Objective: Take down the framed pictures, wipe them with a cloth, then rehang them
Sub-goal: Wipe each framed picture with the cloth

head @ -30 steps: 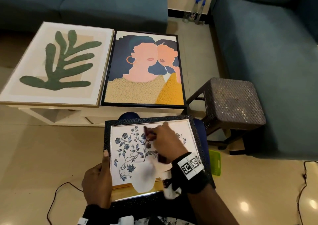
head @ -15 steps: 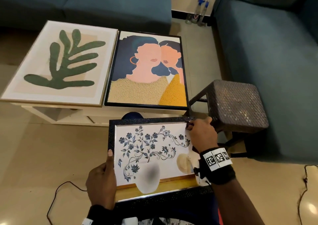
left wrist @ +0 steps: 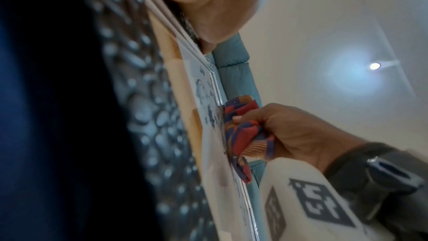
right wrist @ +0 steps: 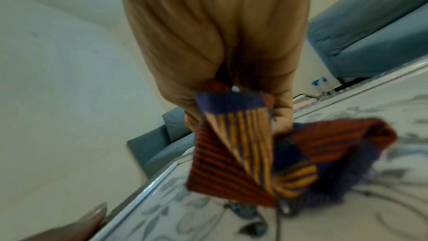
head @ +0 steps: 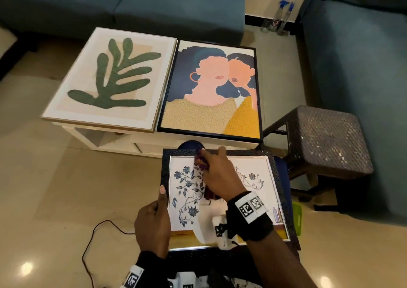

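Observation:
A floral picture in a dark embossed frame [head: 165, 165] lies on my lap, glass up. My left hand [head: 154, 224] grips its left edge, thumb lying along the frame. My right hand [head: 217, 175] clutches a striped red, blue and orange cloth [head: 200, 161] and presses it on the glass near the upper left part of the flower drawing. The right wrist view shows the cloth [right wrist: 243, 155] bunched under my fingers on the glass [right wrist: 370, 199]. In the left wrist view the cloth [left wrist: 243, 135] sits against the picture's face. Two more framed pictures, a green leaf [head: 110, 78] and two faces [head: 213, 89], lie flat on the white table.
The white low table [head: 123, 140] stands just ahead. A woven brown stool [head: 330, 142] is at the right, beside a blue sofa [head: 363, 67]. Another blue sofa [head: 132, 3] runs along the back. Spray bottles [head: 282, 19] stand in the corner. A black cable [head: 97, 239] lies on the floor.
My right hand with the cloth swept from the middle of the glass to its upper right corner, then back left to the upper left part. The left hand stayed on the frame's edge.

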